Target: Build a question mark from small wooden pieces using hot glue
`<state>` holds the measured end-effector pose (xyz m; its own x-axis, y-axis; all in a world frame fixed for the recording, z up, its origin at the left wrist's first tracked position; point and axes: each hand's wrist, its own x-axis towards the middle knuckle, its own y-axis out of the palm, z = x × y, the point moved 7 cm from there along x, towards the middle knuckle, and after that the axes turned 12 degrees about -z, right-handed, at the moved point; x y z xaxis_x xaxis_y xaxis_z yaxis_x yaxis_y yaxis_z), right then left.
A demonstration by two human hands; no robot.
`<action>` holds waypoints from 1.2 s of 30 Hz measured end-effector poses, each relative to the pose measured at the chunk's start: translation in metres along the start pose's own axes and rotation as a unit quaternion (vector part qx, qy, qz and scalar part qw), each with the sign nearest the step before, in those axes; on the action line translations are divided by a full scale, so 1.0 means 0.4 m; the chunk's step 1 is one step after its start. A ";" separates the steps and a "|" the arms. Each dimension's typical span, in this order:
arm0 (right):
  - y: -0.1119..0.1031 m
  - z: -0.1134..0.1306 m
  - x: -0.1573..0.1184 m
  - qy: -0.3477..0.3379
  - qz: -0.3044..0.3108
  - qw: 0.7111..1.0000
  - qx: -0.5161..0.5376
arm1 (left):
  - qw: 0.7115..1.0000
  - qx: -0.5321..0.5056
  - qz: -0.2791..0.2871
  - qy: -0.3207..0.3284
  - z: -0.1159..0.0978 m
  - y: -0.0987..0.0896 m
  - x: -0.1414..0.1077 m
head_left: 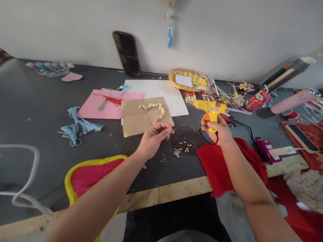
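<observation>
My right hand (219, 129) is wrapped round the handle of a yellow hot glue gun (210, 108) with an orange trigger, its nozzle pointing left. My left hand (157, 136) is closed in a pinch in front of the brown paper, with a small pale piece (171, 128) just showing at the fingertips. On the creased brown paper (132, 117) lies a curved line of small cream-coloured pieces (161, 109). Short cut wooden bits (178, 152) are scattered on the dark table between my hands.
Blue tassels (73, 126) and pink paper (88, 109) lie left. A phone (127, 53) leans on the wall beside a wicker basket (173, 79). Red cloth (208, 161), a juice carton (257, 100) and a pink bottle (290, 102) are right. A yellow-edged pink fabric piece (85, 178) is near.
</observation>
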<state>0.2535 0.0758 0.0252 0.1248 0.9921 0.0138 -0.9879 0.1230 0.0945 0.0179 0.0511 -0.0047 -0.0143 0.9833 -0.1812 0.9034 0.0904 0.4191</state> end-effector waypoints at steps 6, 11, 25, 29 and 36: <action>0.046 0.012 -0.038 -0.005 0.065 0.998 0.005 | 1.000 -0.018 -0.003 -0.019 0.004 -0.005 0.004; 0.064 0.002 -0.059 -0.005 0.143 0.990 -0.006 | 0.998 -0.047 -0.009 -0.033 0.004 -0.009 0.009; 0.132 0.009 -0.115 -0.048 0.245 0.966 -0.062 | 0.994 -0.089 -0.026 -0.051 0.007 -0.016 0.015; 0.123 -0.001 -0.115 -0.050 0.249 0.965 -0.066 | 0.994 -0.095 -0.024 -0.049 0.004 -0.015 0.015; 0.109 -0.022 -0.109 -0.050 0.256 0.962 -0.084 | 0.995 -0.091 -0.013 -0.044 0.004 -0.013 0.015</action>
<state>0.2043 0.0380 0.0197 -0.3819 0.9173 0.1132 -0.9222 -0.3701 -0.1116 0.0138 0.0563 -0.0093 0.0081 0.9631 -0.2689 0.8102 0.1513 0.5663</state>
